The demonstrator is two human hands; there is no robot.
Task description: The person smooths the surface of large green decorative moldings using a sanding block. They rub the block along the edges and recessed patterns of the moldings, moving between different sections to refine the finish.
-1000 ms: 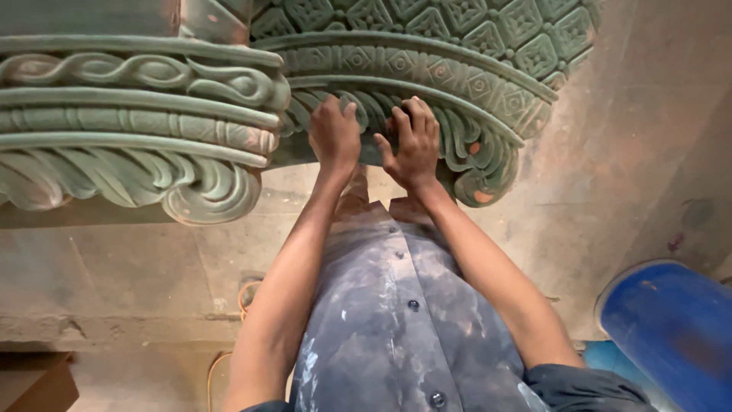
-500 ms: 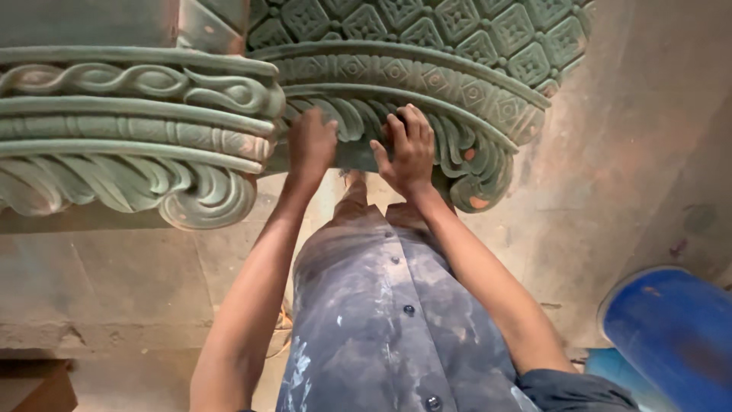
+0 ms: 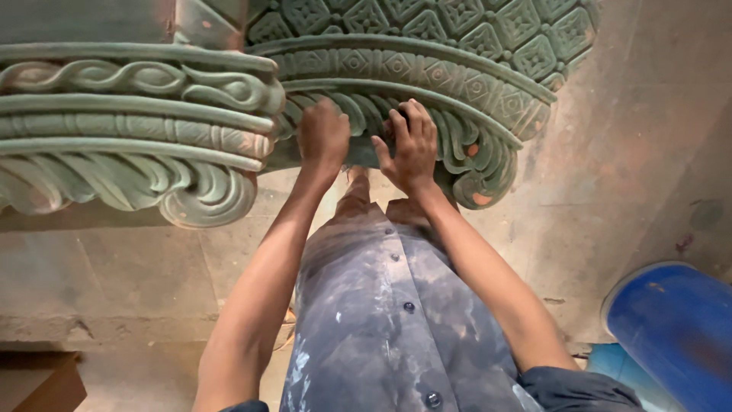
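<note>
Both hands pressed on the green carved moulding (image 3: 427, 84), at its leafy lower band. The left hand (image 3: 323, 137) lay curled, knuckles up; the right hand (image 3: 412, 146) spread its fingers flat, grasping nothing. A blue barrel (image 3: 675, 328) stood well right of the moulding, its contents unseen.

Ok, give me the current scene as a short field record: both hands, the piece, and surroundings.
left hand: closed, pressed on the leaf-patterned lower edge of the curved green moulding
right hand: fingers spread, flat on the same edge, beside the left
second moulding: scroll-patterned, to the left, untouched
blue drum: lower right, on the floor
floor: dusty concrete
</note>
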